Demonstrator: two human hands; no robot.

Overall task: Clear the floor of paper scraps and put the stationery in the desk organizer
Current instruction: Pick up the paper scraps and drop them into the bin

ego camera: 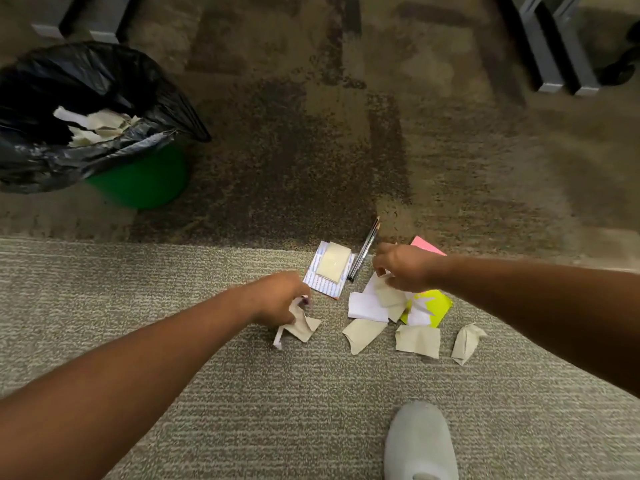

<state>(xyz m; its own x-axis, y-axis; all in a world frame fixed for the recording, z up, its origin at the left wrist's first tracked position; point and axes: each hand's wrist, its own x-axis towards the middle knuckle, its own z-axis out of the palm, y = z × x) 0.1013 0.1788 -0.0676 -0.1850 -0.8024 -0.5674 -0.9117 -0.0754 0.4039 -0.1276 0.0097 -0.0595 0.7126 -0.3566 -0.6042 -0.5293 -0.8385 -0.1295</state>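
your left hand (277, 299) pinches scrap (301, 327) below notepad (327, 271); right hand (401, 268) fingers closed on scraps (388, 296) right of notepad, likely bound for bin (138, 181).

Bin (138, 181) stands far left of scraps (417, 339).

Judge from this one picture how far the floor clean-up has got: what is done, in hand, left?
Done: some scraps already lie in the bin. In hand: the left hand and right hand each grip a scrap. Left: loose scraps, pens, a notepad and coloured notes. No organizer is in view.
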